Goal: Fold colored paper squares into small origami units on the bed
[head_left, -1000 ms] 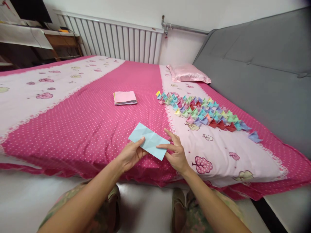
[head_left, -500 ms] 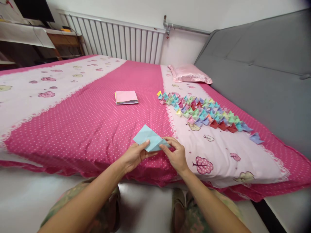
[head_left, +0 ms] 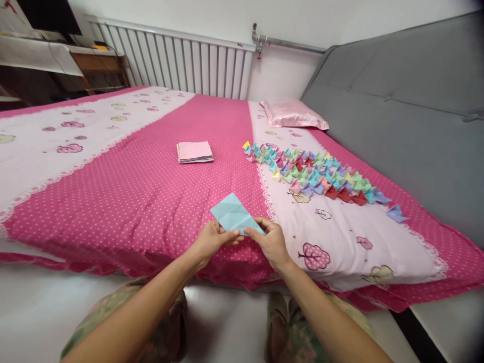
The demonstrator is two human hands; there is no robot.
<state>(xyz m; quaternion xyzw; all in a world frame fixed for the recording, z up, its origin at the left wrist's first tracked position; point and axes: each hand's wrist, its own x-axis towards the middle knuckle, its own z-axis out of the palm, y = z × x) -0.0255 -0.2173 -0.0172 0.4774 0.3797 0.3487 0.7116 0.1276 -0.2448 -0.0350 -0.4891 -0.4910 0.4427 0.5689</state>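
A light blue sheet of origami paper [head_left: 232, 212] with crease lines is held just over the near part of the bed. My left hand [head_left: 215, 239] grips its lower left edge, thumb on top and fingers underneath. At the lower right corner, my right hand [head_left: 271, 239] pinches the paper between thumb and fingers. Both thumb tips are close together along the near edge. The fingers beneath the sheet are partly hidden. Several small folded paper boats [head_left: 313, 174] in many colours stand in rows to the right.
A stack of square paper [head_left: 195, 152], pink on top, lies mid-bed. A pink pillow [head_left: 293, 114] rests by the grey headboard [head_left: 401, 91]. Behind the bed are a white radiator [head_left: 170, 58] and a pipe. A desk with a monitor [head_left: 49, 17] stands at the far left.
The blue paper has turned a little, and its near edge looks straighter. My left thumb has slid right along it toward my right thumb. The boats and stack stay put.
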